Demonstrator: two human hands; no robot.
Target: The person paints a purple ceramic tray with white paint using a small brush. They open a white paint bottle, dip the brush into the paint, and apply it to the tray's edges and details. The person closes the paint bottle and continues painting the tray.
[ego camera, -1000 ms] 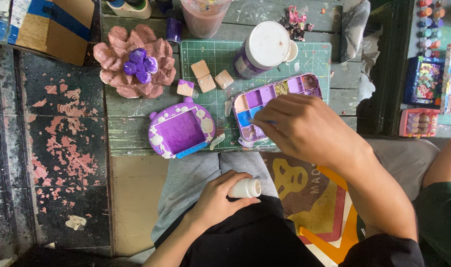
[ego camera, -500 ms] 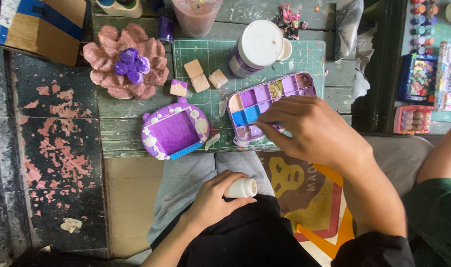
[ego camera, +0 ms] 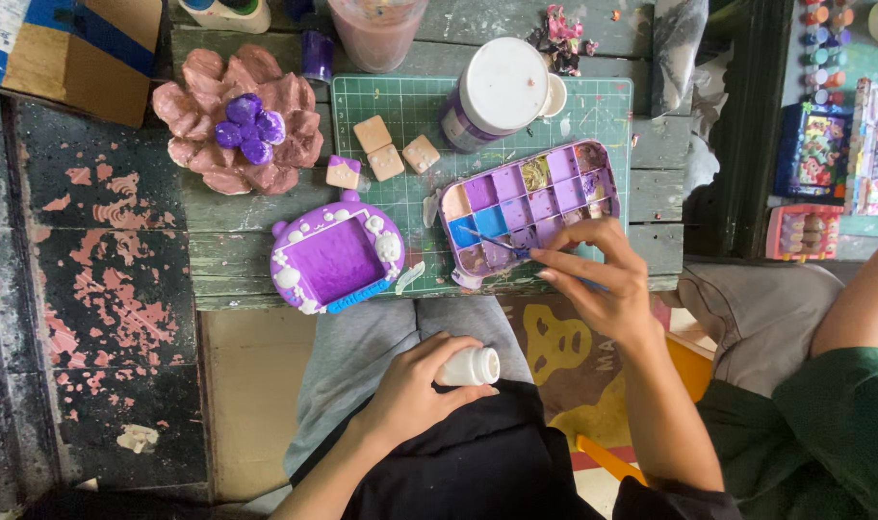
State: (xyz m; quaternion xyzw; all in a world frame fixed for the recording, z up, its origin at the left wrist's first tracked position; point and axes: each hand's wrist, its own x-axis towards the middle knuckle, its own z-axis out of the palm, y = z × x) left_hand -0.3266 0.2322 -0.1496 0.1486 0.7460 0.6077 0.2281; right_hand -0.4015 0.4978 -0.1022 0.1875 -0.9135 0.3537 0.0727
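Observation:
My right hand (ego camera: 598, 279) holds a thin paintbrush (ego camera: 492, 240) whose tip rests in a well of the purple paint palette (ego camera: 526, 197) on the green cutting mat (ego camera: 415, 116). My left hand (ego camera: 420, 385) rests on my lap, gripping a small white bottle (ego camera: 470, 366) lying on its side. A purple painted frame with white bumps (ego camera: 335, 260) sits at the table's front edge, left of the palette.
A pink clay flower with a purple centre (ego camera: 239, 120), several small square tiles (ego camera: 386, 152), a large white-lidded jar (ego camera: 497, 91) and a cup of murky water (ego camera: 376, 29) stand on the table. A cardboard box (ego camera: 68, 48) is far left. Another person's arm (ego camera: 843, 385) is at right.
My right hand has drawn back toward me off the palette, uncovering its wells and the brush. My left hand with the white bottle stays on my lap.

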